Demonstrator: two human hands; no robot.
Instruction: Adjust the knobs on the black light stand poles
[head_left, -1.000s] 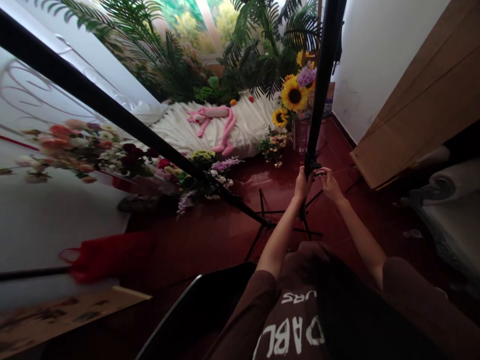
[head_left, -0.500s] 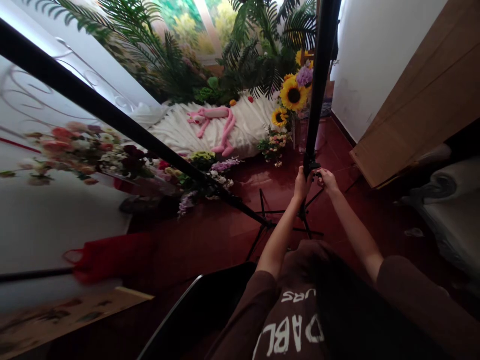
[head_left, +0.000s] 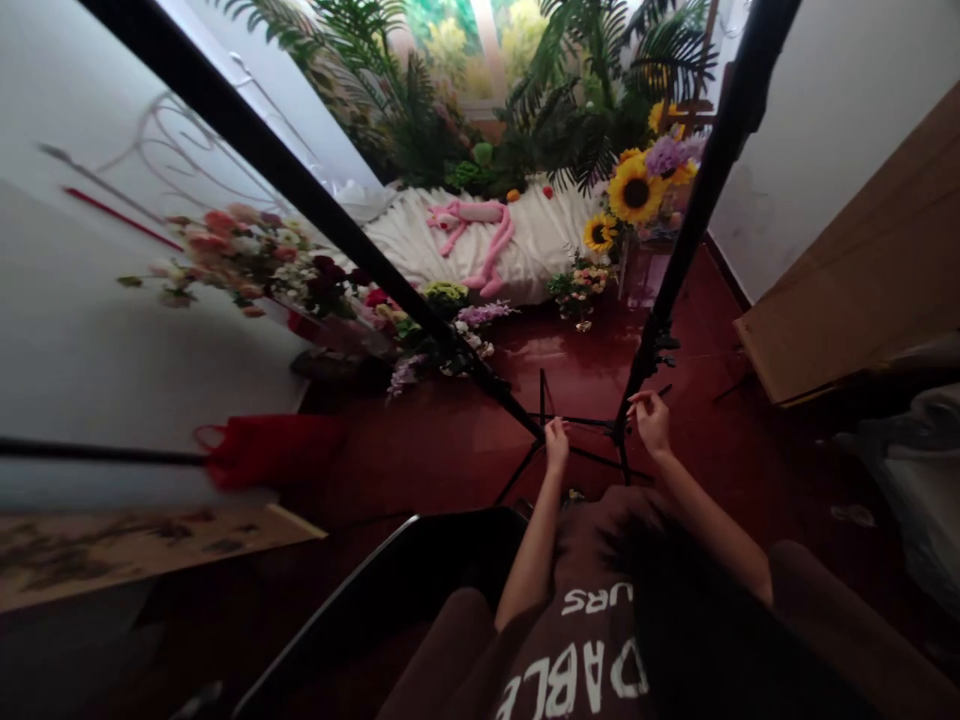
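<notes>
Two black light stands lean across my view, the left stand [head_left: 322, 205] and the right stand [head_left: 694, 215], their legs spread on the dark red floor. My left hand [head_left: 556, 445] is by the foot of the left stand, fingers loosely bent, with nothing seen in it. Close beside the right stand's lower pole is my right hand [head_left: 651, 422], its fingers bent and slightly apart; whether they touch the pole is unclear. Above that hand, a black clamp knob [head_left: 664, 345] sticks out from the right stand.
Behind the stands lies a white cloth [head_left: 540, 240] with a pink plush toy [head_left: 480, 230]. Artificial flowers [head_left: 255, 255] and sunflowers [head_left: 634, 190] flank it. A brown board [head_left: 855, 270] leans at right, a red bag [head_left: 259, 450] is at left, and a black container [head_left: 390, 590] sits near me.
Both hands have come off the right stand's clamp and dropped lower. My left hand has moved left, away from that pole. The view has swung left, and the right stand leans more in it.
</notes>
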